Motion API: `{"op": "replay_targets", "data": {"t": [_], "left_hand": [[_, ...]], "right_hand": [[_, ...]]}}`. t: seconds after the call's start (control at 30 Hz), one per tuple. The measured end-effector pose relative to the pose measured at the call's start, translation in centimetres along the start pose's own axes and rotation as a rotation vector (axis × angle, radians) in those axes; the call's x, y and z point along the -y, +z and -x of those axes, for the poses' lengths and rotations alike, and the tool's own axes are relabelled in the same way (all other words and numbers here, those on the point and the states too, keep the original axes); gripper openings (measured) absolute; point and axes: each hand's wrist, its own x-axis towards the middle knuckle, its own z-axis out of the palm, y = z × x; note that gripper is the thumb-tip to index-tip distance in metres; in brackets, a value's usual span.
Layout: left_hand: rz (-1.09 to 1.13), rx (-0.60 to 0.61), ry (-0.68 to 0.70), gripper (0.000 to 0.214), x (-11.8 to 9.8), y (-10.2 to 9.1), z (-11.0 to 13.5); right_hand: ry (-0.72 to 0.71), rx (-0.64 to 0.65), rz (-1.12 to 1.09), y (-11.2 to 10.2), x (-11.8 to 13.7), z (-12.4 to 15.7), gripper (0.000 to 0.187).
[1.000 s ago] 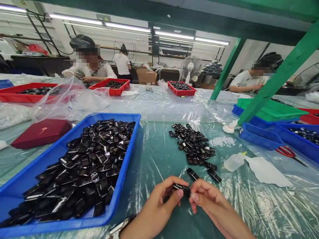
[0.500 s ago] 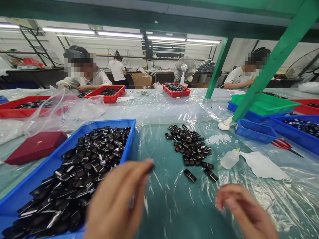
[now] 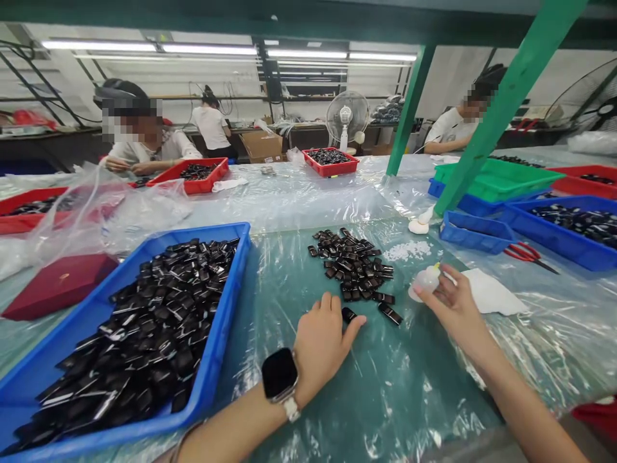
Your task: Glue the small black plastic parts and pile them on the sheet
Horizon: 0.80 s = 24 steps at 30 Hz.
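Observation:
My left hand (image 3: 322, 334) lies knuckles-up on the plastic-covered table (image 3: 385, 392), with a smartwatch (image 3: 279, 375) on the wrist. Its thumb is spread, and one small black part (image 3: 348, 314) sits between thumb and forefinger. Another loose black part (image 3: 390, 314) lies just to the right. Beyond them is a pile of black parts (image 3: 351, 263). My right hand (image 3: 453, 303) has its fingers closed round a small white plastic bottle (image 3: 424, 281). A blue tray (image 3: 219, 321) full of the same black parts stands to the left.
A white cloth (image 3: 491, 292), red scissors (image 3: 527, 253) and white pellets (image 3: 407, 249) lie at right. Blue, green and red trays (image 3: 486, 177) stand by a green post (image 3: 486, 122). A dark red box (image 3: 58, 283) and clear bags are at left. Other people sit across the table.
My hands, which held one black part together, have separated. The left swung over the blue tray, then came down by a loose part. The right reached out to the bottle.

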Motion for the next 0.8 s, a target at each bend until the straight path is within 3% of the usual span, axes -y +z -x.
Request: {"op": "replay_targets", "data": {"t": [0.1,0.17,0.4,0.6,0.8], "left_hand": [[0.143,-0.005,0.003,0.015,-0.6,0.5,-1.0],[0.281,0.02,0.029,0.015,-0.5,0.7,-0.9],[0.735,0.189,-0.02,0.021,2.8,0.2,2.2],[0.931,0.232,-0.003,0.029,5.7,-0.2,4.5],[1.002,0.227,-0.01,0.031,6.3,0.0,4.6]], "right_hand": [[0.013,0.105,0.028,0.2,-1.6,-0.5,0.039],[0.004,0.12,0.033,0.0,-1.9,-0.3,0.034],[0.017,0.068,-0.017,-0.6,-0.7,0.9,0.041],[0.039,0.01,0.004,-0.5,0.2,1.2,0.043],[0.066,0.032,0.057,-0.4,1.6,2.7,0.047]]}}
